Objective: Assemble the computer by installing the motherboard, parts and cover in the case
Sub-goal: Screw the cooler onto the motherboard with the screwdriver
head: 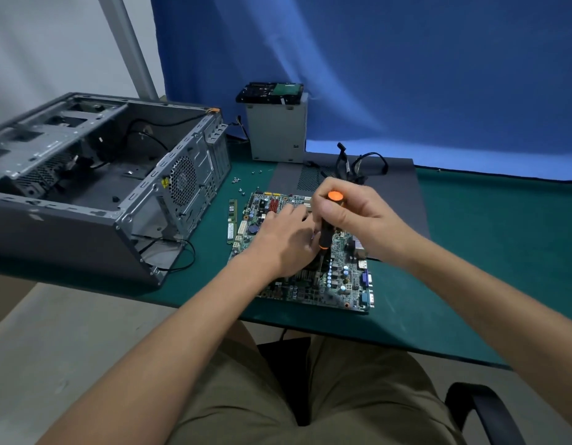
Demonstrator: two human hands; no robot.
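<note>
A green motherboard [339, 281] lies flat on the green table mat [470, 252], in front of me. My right hand [352, 216] grips a black and orange screwdriver [326, 232] held nearly upright, tip down over the middle of the board. My left hand [284, 242] rests on the board beside the shaft, its fingers near a dark heatsink [313, 271]; whether they hold anything is hidden. The open grey computer case [95, 187] lies on its side at the left, its inside bare apart from cables.
A RAM stick [232, 221] lies left of the board. Several loose screws [243, 183] sit behind it. The grey side cover [393, 187] lies flat behind the board with black cables [358, 165] on it. A power supply box [278, 130] bearing a drive stands at the back.
</note>
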